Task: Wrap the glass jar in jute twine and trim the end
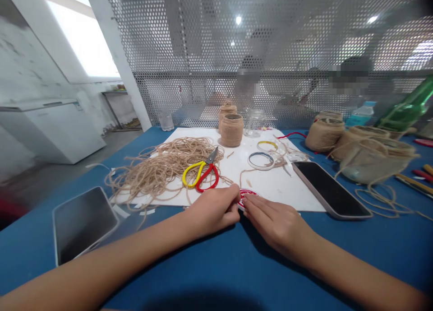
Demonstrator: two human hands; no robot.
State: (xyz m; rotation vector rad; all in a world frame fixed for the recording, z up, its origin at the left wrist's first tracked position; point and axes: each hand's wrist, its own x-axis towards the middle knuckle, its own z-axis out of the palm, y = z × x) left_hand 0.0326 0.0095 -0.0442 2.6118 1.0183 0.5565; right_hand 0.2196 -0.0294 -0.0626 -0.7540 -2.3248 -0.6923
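My left hand and my right hand meet at the near edge of a white board on the blue table. Both pinch a small red-rimmed tape roll, which is mostly hidden by the fingers. Just beyond my left hand lie scissors with one yellow and one red handle. A tangled pile of jute twine spreads over the board's left part. Two more tape rolls, one blue-rimmed and one yellow-rimmed, rest further back.
A dark phone lies right of the board, another phone at near left. Twine-wrapped jars stand at the back, more twine-covered pieces at right with a green bottle. People sit behind a perforated metal screen.
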